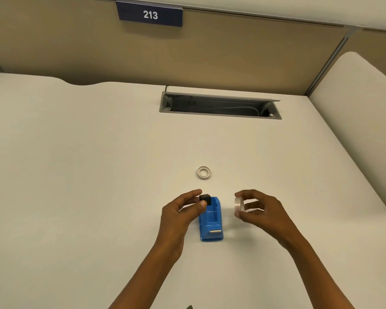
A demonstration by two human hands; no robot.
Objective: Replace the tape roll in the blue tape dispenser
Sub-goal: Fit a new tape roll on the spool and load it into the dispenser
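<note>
The blue tape dispenser point(211, 221) stands on the white desk point(98, 175) between my hands, its roll bay empty and its metal cutter facing me. My left hand point(181, 212) pinches a small black spool core point(205, 199) just above the dispenser's far left corner. My right hand point(259, 210) holds a whitish tape roll point(239, 204) on edge, to the right of the dispenser and apart from it. A thin, nearly spent tape ring point(203, 172) lies flat on the desk beyond the dispenser.
An open grey cable tray point(220, 106) with cords is set into the desk at the back. A tan partition carries a blue sign reading 213 point(150, 14). A white side panel point(354, 121) rises along the right edge.
</note>
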